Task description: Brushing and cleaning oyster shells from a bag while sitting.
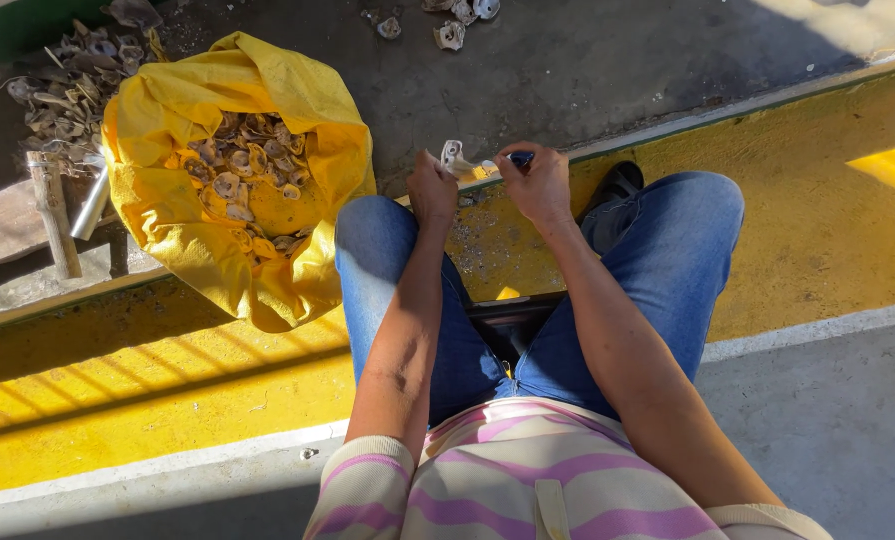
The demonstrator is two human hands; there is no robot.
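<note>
Left hand [433, 190] clamps an oyster shell [453, 155]; right hand [537, 183] grips a blue-handled knife [502, 163] whose blade, if it slips, could cut the left fingers.

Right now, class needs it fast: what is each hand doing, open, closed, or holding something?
Left hand: closed on a pale shell.
Right hand: fingers closed on a small dark-handled tool that meets the shell.

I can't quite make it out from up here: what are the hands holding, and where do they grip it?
The left hand pinches a pale shell by its lower edge. The right hand grips a dark-handled tool by the handle, tip against the shell.
</note>
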